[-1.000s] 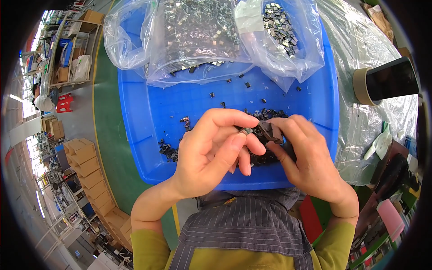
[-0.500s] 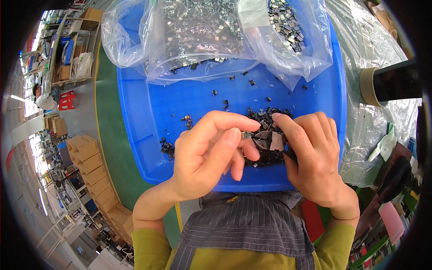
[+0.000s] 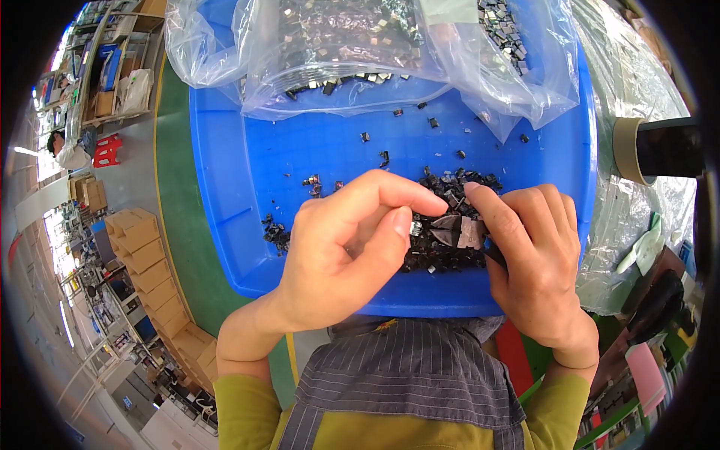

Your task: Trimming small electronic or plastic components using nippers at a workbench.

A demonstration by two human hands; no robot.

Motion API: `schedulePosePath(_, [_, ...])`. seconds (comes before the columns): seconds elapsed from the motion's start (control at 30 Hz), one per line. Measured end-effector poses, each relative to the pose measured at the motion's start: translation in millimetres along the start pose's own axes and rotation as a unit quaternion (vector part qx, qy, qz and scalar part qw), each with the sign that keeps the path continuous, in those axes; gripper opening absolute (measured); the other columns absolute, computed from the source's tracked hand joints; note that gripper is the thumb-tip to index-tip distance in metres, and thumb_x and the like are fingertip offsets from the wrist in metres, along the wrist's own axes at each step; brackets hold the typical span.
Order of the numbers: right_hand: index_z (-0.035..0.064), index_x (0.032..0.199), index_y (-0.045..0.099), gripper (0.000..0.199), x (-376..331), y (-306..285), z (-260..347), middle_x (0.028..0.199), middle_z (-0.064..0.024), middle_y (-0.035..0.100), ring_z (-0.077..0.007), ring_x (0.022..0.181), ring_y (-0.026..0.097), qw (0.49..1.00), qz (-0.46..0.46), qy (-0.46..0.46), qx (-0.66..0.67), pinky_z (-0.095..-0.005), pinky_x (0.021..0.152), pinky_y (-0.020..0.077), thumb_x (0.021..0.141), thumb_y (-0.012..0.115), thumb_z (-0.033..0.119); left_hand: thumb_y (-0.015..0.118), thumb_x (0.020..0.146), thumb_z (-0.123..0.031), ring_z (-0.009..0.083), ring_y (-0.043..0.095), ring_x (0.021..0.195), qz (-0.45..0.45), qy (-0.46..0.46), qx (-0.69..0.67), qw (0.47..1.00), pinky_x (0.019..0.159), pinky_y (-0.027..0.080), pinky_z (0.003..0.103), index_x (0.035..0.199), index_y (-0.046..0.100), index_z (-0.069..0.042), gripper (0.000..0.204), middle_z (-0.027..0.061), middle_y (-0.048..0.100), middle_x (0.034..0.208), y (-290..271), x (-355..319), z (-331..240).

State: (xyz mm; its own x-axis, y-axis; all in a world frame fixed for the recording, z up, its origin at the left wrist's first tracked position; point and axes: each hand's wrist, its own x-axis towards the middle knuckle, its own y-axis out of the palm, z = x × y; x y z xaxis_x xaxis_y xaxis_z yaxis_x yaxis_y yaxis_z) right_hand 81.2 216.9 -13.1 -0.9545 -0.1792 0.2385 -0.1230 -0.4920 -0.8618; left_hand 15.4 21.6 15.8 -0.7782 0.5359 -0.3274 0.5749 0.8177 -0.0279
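A blue plastic tray (image 3: 240,180) lies in front of me with a heap of small black parts (image 3: 450,251) near its front edge. My left hand (image 3: 337,255) hovers over the heap, thumb and forefinger pinched together on a small part at its left side. My right hand (image 3: 532,262) rests on the heap's right side, its forefinger stretched over the parts and its other fingers curled around some flat dark pieces (image 3: 461,231). The two hands' fingertips almost meet above the heap.
Two clear plastic bags (image 3: 337,52) (image 3: 517,60) with several small dark and metallic parts lie across the tray's far half. Loose parts (image 3: 276,231) dot the tray floor. A tape roll (image 3: 628,150) sits on crinkled plastic sheeting (image 3: 637,217) to the right. Cardboard boxes (image 3: 142,247) stand at left.
Both hands have stayed over the heap, working it with small finger movements. My left thumb and forefinger have closed together at the heap's left edge.
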Motion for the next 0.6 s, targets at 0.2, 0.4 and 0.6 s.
schedulePosePath(0.2, [0.0092,0.107,0.065,0.038,1.5,-1.1,-0.8,0.079,-0.0025,0.049,-0.0198,0.073,0.05,1.0,0.023,-0.015,0.007,-0.0336,0.066,0.0393,0.069,0.063,0.008,0.049,0.092,-0.013,-0.0002,0.036,0.051,0.039,-0.057,-0.008,0.998,0.047,0.026,0.017,0.107,0.061,0.006,0.027,-0.0059,0.046,0.061,-2.9,5.7,-7.6])
schedulePosePath(0.4, [0.0091,0.105,0.063,0.038,0.2,-1.7,-1.8,0.081,-0.0033,0.049,-0.0207,0.074,0.05,0.999,0.031,-0.039,0.011,-0.0341,0.068,0.0403,0.067,0.064,0.011,0.05,0.088,-0.014,-0.0008,0.032,0.05,0.069,-0.077,-0.039,0.994,0.046,0.023,0.018,0.108,0.06,0.008,0.032,-0.0086,0.041,0.057,-7.6,5.0,-9.3])
schedulePosePath(0.6, [0.009,0.105,0.062,0.038,-0.7,-2.7,-1.4,0.082,-0.0039,0.049,-0.0214,0.074,0.051,0.998,0.028,-0.048,0.018,-0.0346,0.068,0.0409,0.066,0.064,0.013,0.048,0.086,-0.011,-0.0015,0.03,0.046,0.088,-0.08,-0.052,0.992,0.043,0.02,0.018,0.109,0.06,0.01,0.033,-0.0092,0.038,0.055,-10.6,6.6,-10.4])
